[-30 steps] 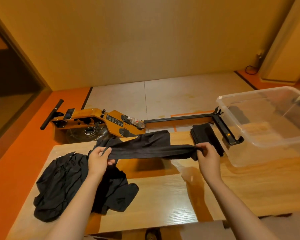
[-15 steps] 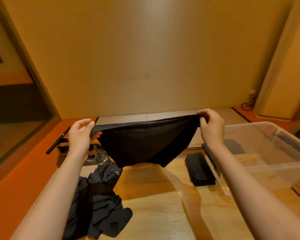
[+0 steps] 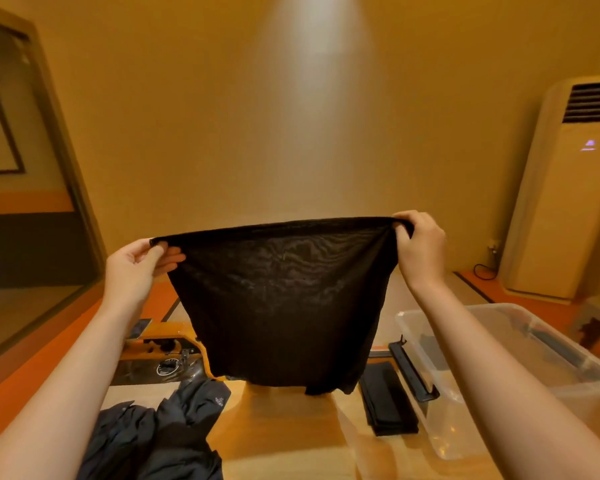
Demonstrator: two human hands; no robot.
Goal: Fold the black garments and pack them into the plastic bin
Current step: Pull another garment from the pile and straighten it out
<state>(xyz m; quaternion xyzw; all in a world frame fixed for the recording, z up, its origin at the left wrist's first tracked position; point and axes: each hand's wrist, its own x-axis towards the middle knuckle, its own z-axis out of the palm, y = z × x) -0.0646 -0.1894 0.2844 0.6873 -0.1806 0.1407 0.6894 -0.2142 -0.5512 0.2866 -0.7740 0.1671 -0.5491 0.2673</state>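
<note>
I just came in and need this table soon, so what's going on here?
A person is holding a black garment spread out in the air above the wooden table, the left hand and right hand each pinching a top corner. A crumpled heap of dark garments lies at the left. One folded black piece lies on the table beside the clear plastic bin.
</note>
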